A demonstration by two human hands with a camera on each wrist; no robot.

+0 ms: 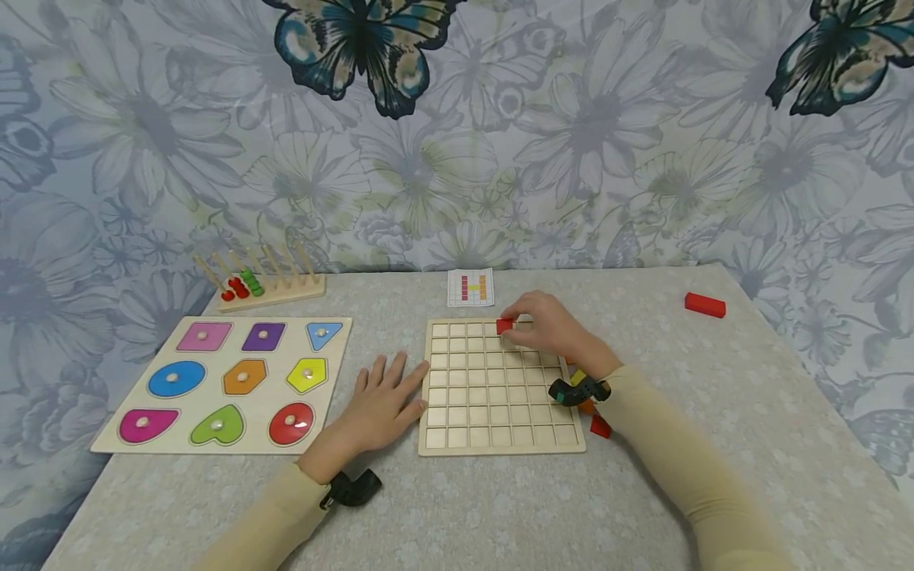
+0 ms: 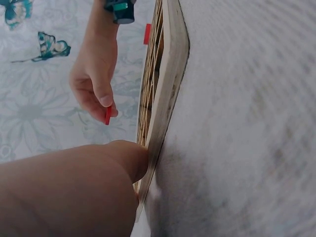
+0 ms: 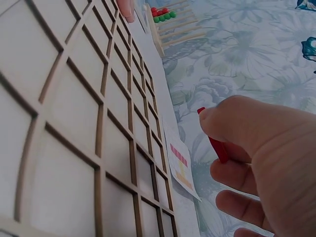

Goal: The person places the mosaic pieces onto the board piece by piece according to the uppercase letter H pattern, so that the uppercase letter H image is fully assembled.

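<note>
My right hand [image 1: 546,325] pinches a small red square tile [image 1: 504,326] between thumb and fingertips, over the far rows of a wooden grid board [image 1: 471,396]. In the right wrist view the tile [image 3: 217,147] is seen edge-on, held clear of the board. My left hand [image 1: 378,408] lies with its fingers spread, thumb and fingertip against the board's left edge. Behind the board lies a printed card [image 1: 470,287] with a pattern of red, yellow and orange squares on a grid.
Red [image 1: 600,427], orange and yellow tiles lie right of the board, partly hidden under my right wrist. Leftward is a shape puzzle board [image 1: 256,416] with colored knobbed pieces. Behind it stands a peg stand [image 1: 300,287] with red and green beads. A red block [image 1: 704,304] lies far right.
</note>
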